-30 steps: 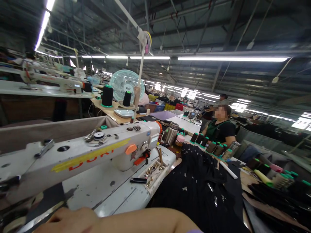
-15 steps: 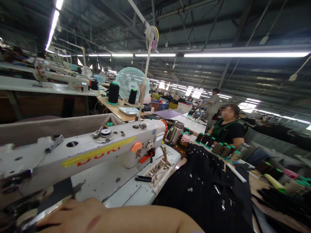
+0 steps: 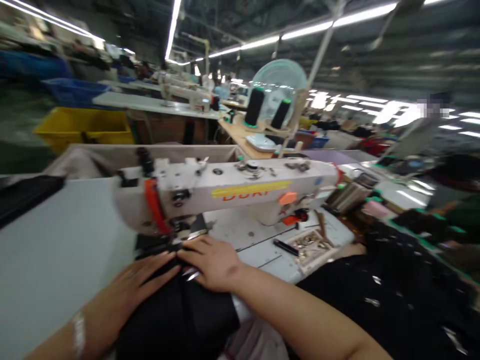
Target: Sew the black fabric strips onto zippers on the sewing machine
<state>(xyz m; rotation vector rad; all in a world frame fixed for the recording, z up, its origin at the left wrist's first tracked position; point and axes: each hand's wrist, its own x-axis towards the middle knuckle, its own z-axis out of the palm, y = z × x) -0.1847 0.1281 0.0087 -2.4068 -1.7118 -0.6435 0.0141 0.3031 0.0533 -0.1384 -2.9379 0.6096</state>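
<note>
My left hand [image 3: 144, 282], a bracelet on its wrist, lies with outstretched fingers on black fabric [image 3: 180, 310] at the front of a white sewing machine [image 3: 240, 192]. Right beside it, my right hand [image 3: 213, 262] rests on the same fabric, its fingertips close to the needle area. Pointed silver blades, apparently of thread snips [image 3: 192, 274], stick out from under the right palm; their handles are hidden. The cloth runs toward the presser foot, which is dark and blurred. Part of the fabric hangs over the table's front edge.
On the right of the machine bed are a parts tray [image 3: 313, 247] with small metal pieces and a black pen-like item [image 3: 286, 247]. Black cloth with metal zipper pulls [image 3: 360, 295] lies farther right. Behind stand thread cones [image 3: 255, 107], a fan [image 3: 279, 82] and a yellow bin [image 3: 86, 127].
My view has swung left and down, bringing the needle end and my left hand into sight. Both hands now lie together on the black fabric. The seated co-worker has mostly left the view.
</note>
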